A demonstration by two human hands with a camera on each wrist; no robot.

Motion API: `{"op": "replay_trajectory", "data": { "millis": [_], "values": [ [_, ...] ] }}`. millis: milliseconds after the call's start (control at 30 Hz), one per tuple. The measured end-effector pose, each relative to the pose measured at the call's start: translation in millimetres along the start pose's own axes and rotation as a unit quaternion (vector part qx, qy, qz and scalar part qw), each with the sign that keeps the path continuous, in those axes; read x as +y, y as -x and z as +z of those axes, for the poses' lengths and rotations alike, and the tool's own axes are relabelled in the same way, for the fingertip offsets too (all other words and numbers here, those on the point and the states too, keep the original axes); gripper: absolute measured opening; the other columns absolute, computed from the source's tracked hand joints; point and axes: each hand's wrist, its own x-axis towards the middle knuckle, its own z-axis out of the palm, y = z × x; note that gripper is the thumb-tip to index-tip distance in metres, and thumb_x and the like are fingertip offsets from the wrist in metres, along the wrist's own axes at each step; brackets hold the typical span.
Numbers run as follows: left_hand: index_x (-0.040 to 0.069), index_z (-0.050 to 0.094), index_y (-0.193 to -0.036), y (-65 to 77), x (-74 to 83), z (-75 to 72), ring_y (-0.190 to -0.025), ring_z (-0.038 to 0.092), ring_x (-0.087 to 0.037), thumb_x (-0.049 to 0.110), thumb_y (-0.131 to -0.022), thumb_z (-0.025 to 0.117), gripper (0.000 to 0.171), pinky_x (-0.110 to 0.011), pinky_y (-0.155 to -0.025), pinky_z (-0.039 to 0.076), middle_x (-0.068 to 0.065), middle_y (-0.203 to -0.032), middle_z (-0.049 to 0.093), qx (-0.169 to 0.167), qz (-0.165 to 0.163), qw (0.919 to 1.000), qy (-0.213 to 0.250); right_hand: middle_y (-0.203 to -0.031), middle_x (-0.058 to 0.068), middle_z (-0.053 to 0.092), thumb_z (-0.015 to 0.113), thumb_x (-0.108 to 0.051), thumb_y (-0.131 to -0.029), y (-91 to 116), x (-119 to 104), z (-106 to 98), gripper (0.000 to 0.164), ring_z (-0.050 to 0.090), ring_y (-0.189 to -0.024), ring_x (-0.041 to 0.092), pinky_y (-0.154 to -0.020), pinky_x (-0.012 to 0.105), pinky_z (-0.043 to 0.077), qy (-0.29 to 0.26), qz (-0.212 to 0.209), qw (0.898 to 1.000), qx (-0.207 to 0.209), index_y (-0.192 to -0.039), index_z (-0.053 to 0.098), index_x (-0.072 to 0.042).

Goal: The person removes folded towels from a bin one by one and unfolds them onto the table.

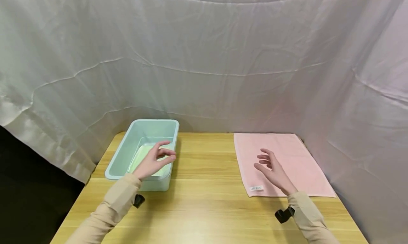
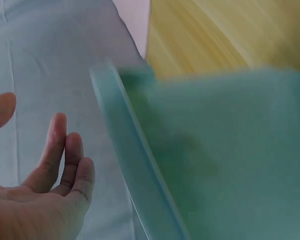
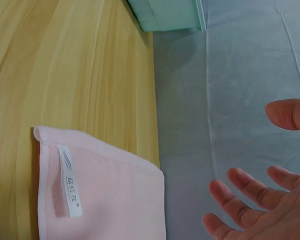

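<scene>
My left hand hovers over the front right part of a light blue-green plastic basin, fingers loosely bent and holding nothing. Inside the basin lies something flat and pale green, partly covered by that hand in the head view. In the left wrist view the basin's rim runs beside the fingers, blurred. Over a pink towel spread flat on the right, my right hand is held in the air with relaxed, spread fingers and nothing in them. The towel's white label shows at its near left corner.
Both things rest on a wooden table, with a stretch of bare wood between basin and towel. A grey curtain closes off the back and sides. Small black cameras hang under both wrists.
</scene>
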Motion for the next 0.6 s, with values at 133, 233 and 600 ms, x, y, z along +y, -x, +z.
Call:
{"op": "replay_trajectory", "data": {
  "millis": [133,233,600],
  "values": [
    [-0.002,0.032,-0.150,6.7,-10.2,-23.9,-0.111,0.067,-0.018,0.018,-0.098,0.065,0.064,-0.027,-0.096,0.052,-0.023,-0.125,0.069,0.017,-0.013,0.9996,-0.021,-0.137,0.027,0.056,0.063,-0.018,-0.100,0,-3,2,0.062,0.056,-0.125,0.046,-0.110,0.056,0.041,0.001,-0.010,1.000,-0.004,-0.150,0.031,-0.002],
    [-0.001,0.030,-0.150,11.0,-15.9,-39.6,-0.106,0.065,-0.003,0.020,-0.099,0.065,0.066,-0.021,-0.091,0.050,-0.023,-0.127,0.068,0.030,-0.022,0.9989,-0.030,-0.137,0.026,0.057,0.063,-0.018,-0.099,0,-4,4,0.062,0.056,-0.124,0.045,-0.110,0.056,0.042,0.005,-0.014,1.000,-0.008,-0.151,0.032,-0.002],
    [-0.007,0.035,-0.147,28.0,-50.1,-87.7,-0.130,0.048,-0.050,0.020,-0.098,0.065,0.064,-0.059,-0.111,0.039,-0.034,-0.131,0.060,0.108,-0.052,0.9865,-0.112,-0.137,0.023,0.058,0.063,-0.019,-0.099,-1,-11,11,0.061,0.058,-0.124,0.044,-0.107,0.055,0.044,0.002,-0.034,0.999,-0.026,-0.150,0.033,-0.005]
  ]
}}
